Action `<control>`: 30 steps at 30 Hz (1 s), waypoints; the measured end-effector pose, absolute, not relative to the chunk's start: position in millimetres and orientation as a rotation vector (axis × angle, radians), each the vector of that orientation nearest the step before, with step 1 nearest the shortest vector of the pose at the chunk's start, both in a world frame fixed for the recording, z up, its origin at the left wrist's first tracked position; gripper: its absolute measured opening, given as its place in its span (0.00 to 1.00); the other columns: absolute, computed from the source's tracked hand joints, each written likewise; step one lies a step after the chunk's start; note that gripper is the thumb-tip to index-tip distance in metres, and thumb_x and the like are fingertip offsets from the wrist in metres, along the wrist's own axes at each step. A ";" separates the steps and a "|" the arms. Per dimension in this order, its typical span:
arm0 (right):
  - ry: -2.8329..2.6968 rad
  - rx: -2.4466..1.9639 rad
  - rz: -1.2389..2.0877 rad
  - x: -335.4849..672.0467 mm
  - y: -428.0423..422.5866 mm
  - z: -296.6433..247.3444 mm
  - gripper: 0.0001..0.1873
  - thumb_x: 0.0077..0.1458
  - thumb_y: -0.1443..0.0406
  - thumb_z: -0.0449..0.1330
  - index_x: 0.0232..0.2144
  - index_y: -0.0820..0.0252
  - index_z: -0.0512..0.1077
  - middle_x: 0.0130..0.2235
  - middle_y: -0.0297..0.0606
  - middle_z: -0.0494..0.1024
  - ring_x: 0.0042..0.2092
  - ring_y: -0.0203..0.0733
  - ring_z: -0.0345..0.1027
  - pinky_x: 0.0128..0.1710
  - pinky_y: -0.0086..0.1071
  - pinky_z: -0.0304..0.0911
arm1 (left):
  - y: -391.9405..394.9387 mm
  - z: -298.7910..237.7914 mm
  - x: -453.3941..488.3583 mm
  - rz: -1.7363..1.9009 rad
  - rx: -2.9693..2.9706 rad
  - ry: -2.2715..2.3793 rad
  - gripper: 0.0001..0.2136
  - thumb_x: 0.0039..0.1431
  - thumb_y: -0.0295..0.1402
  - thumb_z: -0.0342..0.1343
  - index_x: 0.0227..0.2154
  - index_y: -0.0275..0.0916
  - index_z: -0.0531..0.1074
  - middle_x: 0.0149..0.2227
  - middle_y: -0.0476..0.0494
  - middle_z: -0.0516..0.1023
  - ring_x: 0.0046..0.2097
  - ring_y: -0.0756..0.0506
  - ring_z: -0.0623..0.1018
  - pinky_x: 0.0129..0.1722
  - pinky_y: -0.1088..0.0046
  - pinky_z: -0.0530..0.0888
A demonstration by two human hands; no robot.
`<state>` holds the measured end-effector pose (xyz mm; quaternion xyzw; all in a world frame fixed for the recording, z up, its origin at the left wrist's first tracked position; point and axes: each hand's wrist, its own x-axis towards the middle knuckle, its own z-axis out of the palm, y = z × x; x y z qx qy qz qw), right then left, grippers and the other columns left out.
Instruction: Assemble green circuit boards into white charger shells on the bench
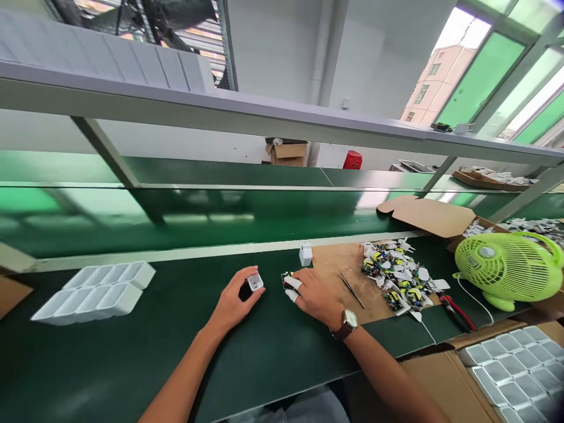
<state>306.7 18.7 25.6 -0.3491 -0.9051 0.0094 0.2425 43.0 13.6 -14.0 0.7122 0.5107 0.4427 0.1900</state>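
Note:
My left hand [238,296] is closed around a small white charger housing [255,282], with thumb and fingers on its sides and slots showing on its face. My right hand [311,292], with white covers on two fingers and a watch at the wrist, lies over a small circuit board [287,281]. Part of the board sticks out to the left of the fingers; the rest is hidden beneath them. Just behind my right hand another white charger housing [305,254] stands on the table. Tweezers [351,289] rest on brown cardboard [328,264] to the right.
A heap of circuit boards and white parts [396,273] covers the cardboard's right side. Beyond it are red-handled pliers [458,312] and a green fan [506,264]. White compartment trays [99,294] lie at left. A box of white cases [520,370] stands lower right. A shelf [264,114] spans above.

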 end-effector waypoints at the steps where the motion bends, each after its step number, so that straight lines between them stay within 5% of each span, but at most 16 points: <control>1: -2.532 -0.947 0.078 298.4 20.2 20.4 0.15 0.62 0.67 0.64 0.51 0.62 0.73 0.50 0.51 0.75 0.51 0.55 0.69 0.49 0.49 0.68 | 12.7 -13.7 42.8 1.237 1.988 1.433 0.19 0.63 0.43 0.59 0.54 0.43 0.70 0.58 0.39 0.76 0.57 0.40 0.78 0.57 0.58 0.76; 5: -2.609 -0.961 0.333 294.4 31.6 12.5 0.41 0.51 0.58 0.74 0.62 0.63 0.64 0.63 0.59 0.64 0.64 0.64 0.59 0.59 0.57 0.63 | 11.4 -13.3 41.3 1.211 1.937 1.432 0.22 0.61 0.41 0.60 0.57 0.43 0.68 0.59 0.38 0.74 0.56 0.39 0.77 0.55 0.58 0.77; 7: -2.637 -0.956 0.437 301.5 39.6 12.0 0.47 0.51 0.60 0.74 0.67 0.63 0.59 0.62 0.58 0.66 0.65 0.63 0.59 0.59 0.56 0.63 | 11.7 -13.0 40.6 1.195 1.920 1.435 0.23 0.61 0.41 0.60 0.58 0.43 0.68 0.59 0.38 0.74 0.55 0.40 0.78 0.54 0.58 0.77; 12: -2.596 -0.837 0.648 308.9 53.0 8.3 0.38 0.52 0.69 0.69 0.65 0.56 0.65 0.53 0.48 0.74 0.57 0.55 0.67 0.56 0.50 0.66 | 12.1 -10.3 39.4 1.104 1.922 1.454 0.25 0.61 0.41 0.60 0.60 0.44 0.66 0.57 0.39 0.76 0.54 0.40 0.79 0.56 0.60 0.76; 17: -2.059 -0.907 1.256 306.5 51.9 0.9 0.34 0.53 0.62 0.70 0.62 0.53 0.68 0.49 0.41 0.76 0.43 0.43 0.73 0.46 0.40 0.72 | 11.0 -8.6 38.9 1.060 1.924 1.449 0.28 0.62 0.41 0.60 0.63 0.43 0.63 0.60 0.38 0.73 0.57 0.40 0.77 0.59 0.60 0.75; 22: -1.605 -0.778 1.672 309.5 49.8 0.7 0.41 0.49 0.55 0.75 0.63 0.49 0.66 0.54 0.40 0.77 0.52 0.46 0.73 0.55 0.42 0.69 | 12.3 -8.9 39.8 1.049 1.939 1.432 0.30 0.62 0.39 0.60 0.65 0.44 0.60 0.62 0.38 0.72 0.60 0.39 0.76 0.62 0.58 0.73; 30: -1.484 -0.808 1.649 310.3 50.4 1.0 0.42 0.45 0.53 0.77 0.61 0.47 0.68 0.54 0.40 0.77 0.56 0.50 0.72 0.57 0.47 0.68 | 13.4 -9.1 41.1 1.047 1.967 1.389 0.30 0.62 0.38 0.61 0.65 0.44 0.61 0.63 0.37 0.70 0.62 0.38 0.74 0.63 0.57 0.71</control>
